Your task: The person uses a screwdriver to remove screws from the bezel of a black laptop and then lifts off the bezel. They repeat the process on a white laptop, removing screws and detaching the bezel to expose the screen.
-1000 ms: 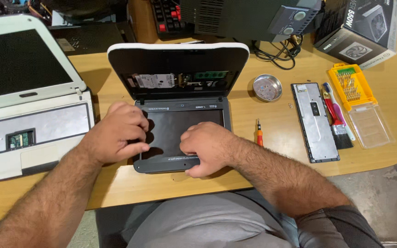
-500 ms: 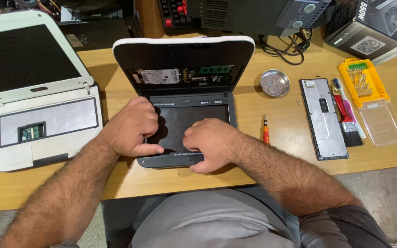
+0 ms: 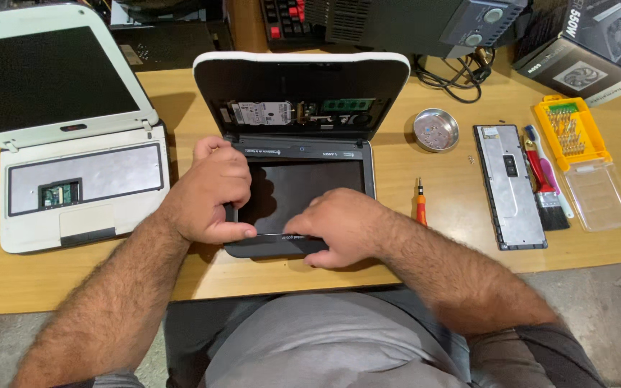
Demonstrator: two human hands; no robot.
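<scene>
We see small screws lying in the round metal dish, while our left hand and right hand, fingers curled, press the opened laptop's screen bezel.

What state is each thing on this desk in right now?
Black laptop in the middle: open, insides exposed.
Left hand: gripping its screen edge.
Right hand: pressing its lower edge.
White laptop: open, keyboard removed.
Yellow bit case: lid open.
Round metal dish: holding small screws.
</scene>
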